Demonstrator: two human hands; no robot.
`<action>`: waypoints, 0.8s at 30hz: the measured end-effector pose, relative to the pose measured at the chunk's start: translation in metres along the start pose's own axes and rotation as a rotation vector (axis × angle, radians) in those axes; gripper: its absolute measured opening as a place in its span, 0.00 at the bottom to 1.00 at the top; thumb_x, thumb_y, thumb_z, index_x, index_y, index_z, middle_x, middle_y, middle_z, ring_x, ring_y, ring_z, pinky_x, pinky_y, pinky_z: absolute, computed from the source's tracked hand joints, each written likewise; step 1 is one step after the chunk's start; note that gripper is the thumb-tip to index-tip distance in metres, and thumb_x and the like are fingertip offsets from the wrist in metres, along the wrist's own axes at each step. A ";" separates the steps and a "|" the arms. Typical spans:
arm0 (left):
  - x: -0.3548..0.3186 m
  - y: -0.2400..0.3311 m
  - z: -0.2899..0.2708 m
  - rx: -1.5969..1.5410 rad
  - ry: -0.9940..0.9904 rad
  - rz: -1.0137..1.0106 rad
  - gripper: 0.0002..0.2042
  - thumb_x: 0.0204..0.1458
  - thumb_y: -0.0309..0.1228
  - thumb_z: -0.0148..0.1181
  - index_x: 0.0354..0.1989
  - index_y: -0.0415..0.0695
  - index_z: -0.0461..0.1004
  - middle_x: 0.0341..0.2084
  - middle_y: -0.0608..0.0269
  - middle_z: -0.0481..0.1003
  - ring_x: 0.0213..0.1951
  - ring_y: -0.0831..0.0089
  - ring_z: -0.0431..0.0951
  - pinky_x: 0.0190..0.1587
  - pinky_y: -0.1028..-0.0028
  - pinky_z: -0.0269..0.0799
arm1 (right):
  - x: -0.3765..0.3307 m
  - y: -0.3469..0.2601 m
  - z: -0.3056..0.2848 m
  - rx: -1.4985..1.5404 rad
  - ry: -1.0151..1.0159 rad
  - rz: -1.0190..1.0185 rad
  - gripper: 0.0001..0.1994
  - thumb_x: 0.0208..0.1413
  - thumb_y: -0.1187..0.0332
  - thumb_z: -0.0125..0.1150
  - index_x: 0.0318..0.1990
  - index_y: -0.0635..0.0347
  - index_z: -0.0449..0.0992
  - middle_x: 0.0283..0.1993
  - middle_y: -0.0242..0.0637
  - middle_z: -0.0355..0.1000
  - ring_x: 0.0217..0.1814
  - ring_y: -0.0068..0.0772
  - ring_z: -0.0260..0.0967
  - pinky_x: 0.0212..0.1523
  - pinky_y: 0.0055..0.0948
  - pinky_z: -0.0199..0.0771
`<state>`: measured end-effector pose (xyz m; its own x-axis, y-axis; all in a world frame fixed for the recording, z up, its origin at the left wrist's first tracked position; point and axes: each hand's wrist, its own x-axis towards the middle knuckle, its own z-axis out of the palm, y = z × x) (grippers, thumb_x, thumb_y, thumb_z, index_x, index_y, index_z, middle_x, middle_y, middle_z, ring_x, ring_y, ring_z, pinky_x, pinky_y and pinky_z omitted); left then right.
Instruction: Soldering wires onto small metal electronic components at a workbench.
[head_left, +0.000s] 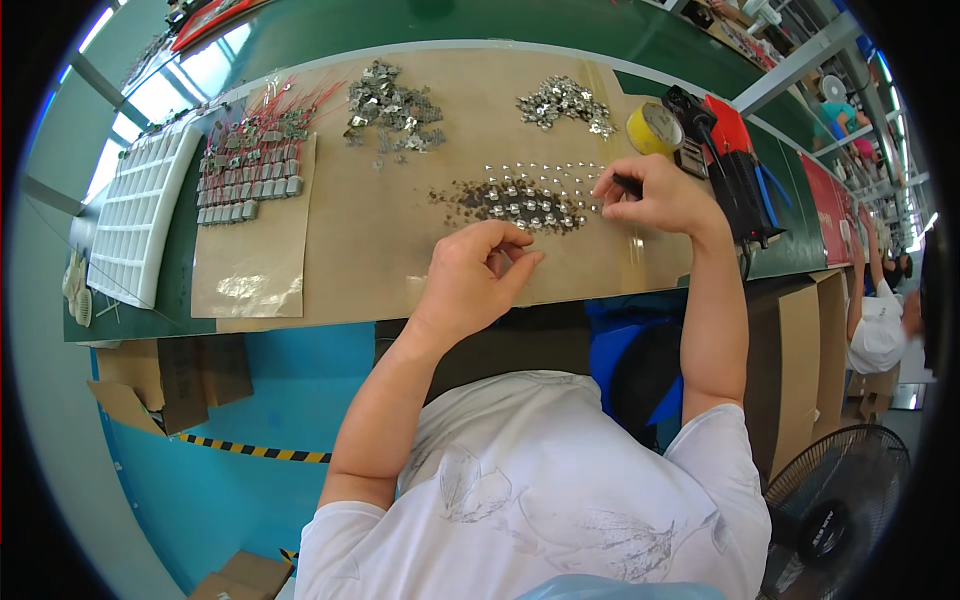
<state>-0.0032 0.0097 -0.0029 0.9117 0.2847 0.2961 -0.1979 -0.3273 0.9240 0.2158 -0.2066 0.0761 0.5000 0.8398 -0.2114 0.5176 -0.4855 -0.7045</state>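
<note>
My right hand (655, 195) is closed round a slim black-handled tool (628, 185) whose exact kind I cannot make out. It hangs over the right end of rows of small shiny metal parts (535, 205) on the brown work sheet (370, 250). Tiny dark pieces (455, 205) lie scattered among and left of these rows. Just on the near side of them is my left hand (480, 270), fingers curled, a gap showing between thumb and forefinger and nothing visible in it.
Metal clips (390, 110) and shiny parts (565, 103) form piles behind. Grey blocks with red wires (250, 185) cover a board at left, beside a white compartment tray (145, 215). Yellow tape (655, 128) and a black tool stand (740, 190) are at right; a fan (835, 520) stands below.
</note>
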 end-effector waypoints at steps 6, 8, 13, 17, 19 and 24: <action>0.001 0.003 0.000 0.029 -0.012 0.010 0.08 0.55 0.23 0.76 0.40 0.36 0.84 0.24 0.71 0.77 0.24 0.88 0.65 0.26 0.80 0.63 | -0.006 0.004 0.013 0.024 0.017 0.014 0.11 0.54 0.77 0.75 0.45 0.65 0.84 0.38 0.33 0.84 0.40 0.21 0.80 0.44 0.25 0.80; 0.000 0.003 -0.001 0.045 -0.010 0.010 0.08 0.55 0.23 0.76 0.40 0.36 0.84 0.24 0.70 0.77 0.24 0.87 0.65 0.27 0.80 0.63 | -0.004 0.003 0.012 0.020 0.022 0.021 0.11 0.54 0.76 0.76 0.44 0.65 0.84 0.38 0.33 0.85 0.40 0.21 0.81 0.45 0.25 0.80; -0.001 0.002 0.000 -0.006 0.002 -0.033 0.07 0.56 0.23 0.76 0.40 0.36 0.84 0.25 0.70 0.78 0.24 0.87 0.65 0.27 0.80 0.64 | 0.001 0.000 0.002 -0.160 0.172 0.029 0.09 0.55 0.72 0.76 0.42 0.65 0.87 0.36 0.36 0.85 0.40 0.23 0.81 0.45 0.27 0.80; -0.001 0.002 -0.001 0.014 -0.010 0.007 0.07 0.56 0.24 0.76 0.40 0.36 0.84 0.25 0.70 0.78 0.24 0.87 0.65 0.27 0.80 0.64 | 0.026 0.021 -0.027 -0.422 0.494 0.025 0.11 0.58 0.67 0.74 0.42 0.66 0.87 0.37 0.45 0.85 0.40 0.37 0.83 0.45 0.35 0.79; 0.000 0.000 0.000 0.018 -0.006 0.007 0.07 0.56 0.24 0.75 0.40 0.36 0.84 0.25 0.70 0.78 0.25 0.87 0.65 0.27 0.80 0.64 | 0.044 0.028 -0.034 -0.452 0.566 0.019 0.12 0.58 0.65 0.72 0.41 0.66 0.87 0.37 0.52 0.84 0.41 0.48 0.84 0.46 0.40 0.80; 0.000 0.001 0.000 0.004 -0.001 -0.007 0.07 0.56 0.24 0.76 0.40 0.36 0.84 0.25 0.71 0.78 0.24 0.87 0.66 0.28 0.80 0.65 | 0.083 0.038 -0.041 -0.588 0.500 0.158 0.12 0.58 0.63 0.68 0.39 0.65 0.86 0.39 0.57 0.83 0.45 0.62 0.81 0.50 0.51 0.80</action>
<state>-0.0035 0.0095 -0.0024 0.9134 0.2862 0.2893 -0.1898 -0.3292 0.9250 0.3057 -0.1649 0.0598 0.7793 0.6087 0.1490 0.6267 -0.7563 -0.1878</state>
